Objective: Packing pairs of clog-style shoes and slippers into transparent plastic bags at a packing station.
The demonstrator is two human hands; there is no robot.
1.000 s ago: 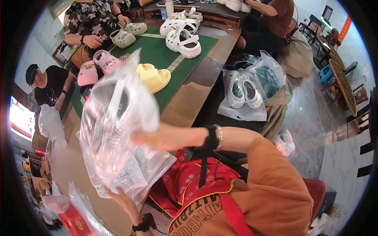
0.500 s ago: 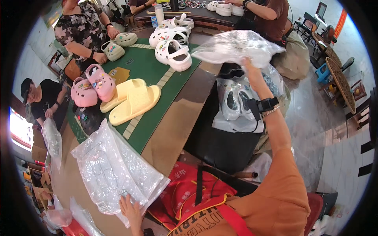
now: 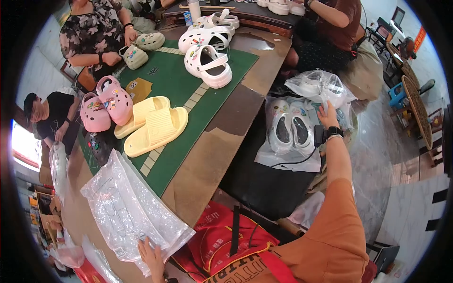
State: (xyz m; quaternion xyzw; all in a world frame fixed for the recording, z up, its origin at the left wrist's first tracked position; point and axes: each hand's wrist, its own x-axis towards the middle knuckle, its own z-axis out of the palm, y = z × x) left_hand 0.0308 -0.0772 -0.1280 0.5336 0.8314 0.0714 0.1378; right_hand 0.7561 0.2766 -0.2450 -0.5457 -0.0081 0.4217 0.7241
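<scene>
My left hand (image 3: pixel 151 252) lies with spread fingers on the near corner of a flat, empty clear plastic bag (image 3: pixel 125 210) on the brown table edge. My right hand (image 3: pixel 327 114), with a watch on its wrist, is stretched out to the right. Its fingers are extended and touch a clear bag holding white shoes (image 3: pixel 318 85), which lies on a pile. Just left of that hand, a pair of white clogs (image 3: pixel 287 132) lies in another clear bag on a dark surface.
A green mat (image 3: pixel 179 89) carries yellow slides (image 3: pixel 155 125), pink clogs (image 3: pixel 104 106) and white clogs (image 3: pixel 207 63). A red bag (image 3: pixel 219 238) lies by my lap. People sit at the far left, upper left and upper right. Stools stand at the right.
My right arm has swung from over the table out to the right and lowered the bagged white shoes onto the pile. My left hand stays on the flat bag.
</scene>
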